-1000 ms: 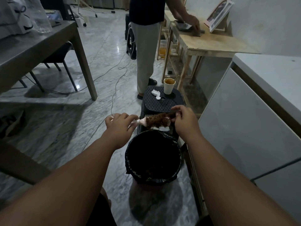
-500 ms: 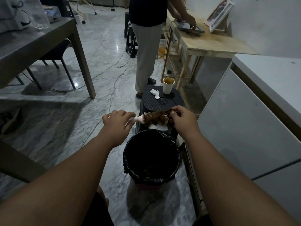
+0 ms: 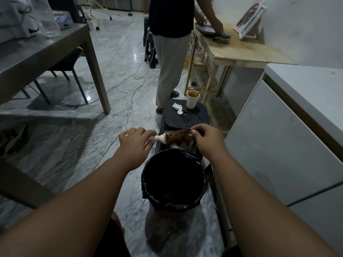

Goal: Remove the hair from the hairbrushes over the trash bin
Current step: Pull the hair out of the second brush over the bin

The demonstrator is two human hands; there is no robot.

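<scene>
Trash bin (image 3: 172, 205) lined in black is set on the floor, left hand (image 3: 136, 143) is curled round the handle, right hand (image 3: 207, 140) is pinched on the clump, hairbrush (image 3: 160, 138) is held level above the bin's far rim, brown hair (image 3: 178, 139) is tangled in its bristles.

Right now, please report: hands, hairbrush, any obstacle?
Left hand grips hairbrush handle. Right hand pinches hair at brush tip. Brush at trash bin far rim; nothing blocking.
</scene>
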